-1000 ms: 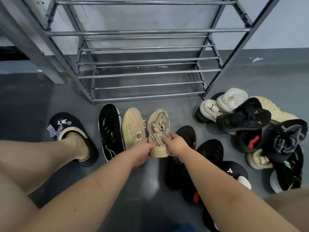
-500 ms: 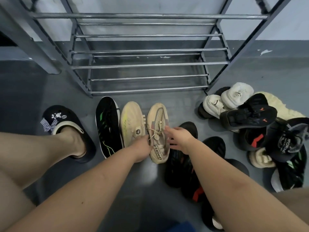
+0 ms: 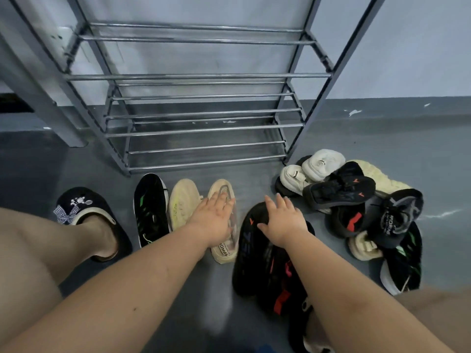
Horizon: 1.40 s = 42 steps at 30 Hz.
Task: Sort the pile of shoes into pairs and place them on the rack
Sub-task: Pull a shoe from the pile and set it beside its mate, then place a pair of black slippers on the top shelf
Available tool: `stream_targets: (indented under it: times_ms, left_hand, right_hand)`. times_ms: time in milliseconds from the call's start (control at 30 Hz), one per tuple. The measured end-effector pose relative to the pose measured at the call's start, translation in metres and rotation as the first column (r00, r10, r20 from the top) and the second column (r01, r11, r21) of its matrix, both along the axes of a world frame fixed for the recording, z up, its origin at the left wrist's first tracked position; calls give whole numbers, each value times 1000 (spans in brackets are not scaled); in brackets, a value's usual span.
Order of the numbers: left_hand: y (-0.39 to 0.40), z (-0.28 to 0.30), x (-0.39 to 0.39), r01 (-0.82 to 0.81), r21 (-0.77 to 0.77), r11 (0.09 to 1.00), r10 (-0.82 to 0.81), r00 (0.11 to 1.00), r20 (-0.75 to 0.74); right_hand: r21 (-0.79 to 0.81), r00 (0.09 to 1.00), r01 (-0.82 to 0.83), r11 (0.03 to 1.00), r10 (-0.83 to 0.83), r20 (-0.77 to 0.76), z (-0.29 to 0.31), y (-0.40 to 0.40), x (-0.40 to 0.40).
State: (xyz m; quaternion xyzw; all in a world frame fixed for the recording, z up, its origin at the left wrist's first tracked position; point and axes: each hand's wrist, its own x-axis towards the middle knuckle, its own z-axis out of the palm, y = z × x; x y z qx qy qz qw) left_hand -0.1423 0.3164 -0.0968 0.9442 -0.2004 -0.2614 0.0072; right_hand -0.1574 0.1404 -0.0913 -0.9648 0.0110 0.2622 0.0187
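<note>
Both hands flat and holding nothing: left hand (image 3: pixel 212 220) lies fingers straight on the beige mesh sneaker (image 3: pixel 224 222), right hand (image 3: pixel 283 220) hovers fingers spread over the black red-trim sneaker (image 3: pixel 257 250); cannot tell if the right one touches it.

Near zone: that black shoe lies heel toward the person, toe toward the rack, long axis tilted slightly; more dark shoes sit partly under the right forearm, hard to separate.

Row in front of the rack, left to right: black-green sneaker (image 3: pixel 150 210), pale yellow sneaker (image 3: pixel 183 203), beige mesh sneaker; all on the floor, long axes roughly parallel, toes toward the rack, just beside each other.

Right side: unsorted pile (image 3: pixel 356 207); white slippers (image 3: pixel 309 169), overturned black shoe sole-up, grey-black sneaker, second black-green shoe at the near edge.

Far: metal rack (image 3: pixel 198 128), no shoes on its bars yet.

Risks, as I judge them: mismatching the two pale shoes, close in colour but different models; dragging the stacked pile over when pulling a mate from underneath; shoes slipping between rack bars if set crosswise.
</note>
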Motion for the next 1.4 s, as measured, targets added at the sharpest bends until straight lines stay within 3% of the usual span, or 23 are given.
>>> stream_targets:
  times_ms: [533, 800, 967, 1200, 1400]
  left_hand:
    - [-100, 30, 61, 239, 73, 968, -245, 966, 81]
    - [-155, 4, 88, 299, 69, 952, -303, 951, 55]
    - [-184, -18, 97, 330, 42, 943, -330, 944, -4]
    - [-216, -48, 99, 167, -118, 979, -185, 968, -168]
    - [-234, -68, 111, -24, -251, 968, -49, 958, -282]
  right_hand:
    - [-201, 990, 57, 978, -29, 139, 45, -147, 43]
    - [-169, 968, 250, 953, -248, 32, -8, -204, 33]
    - [-79, 967, 253, 964, -254, -4, -33, -202, 45]
    - [47, 949, 316, 948, -315, -30, -60, -200, 54]
    - [216, 873, 481, 850, -487, -27, -72, -197, 67]
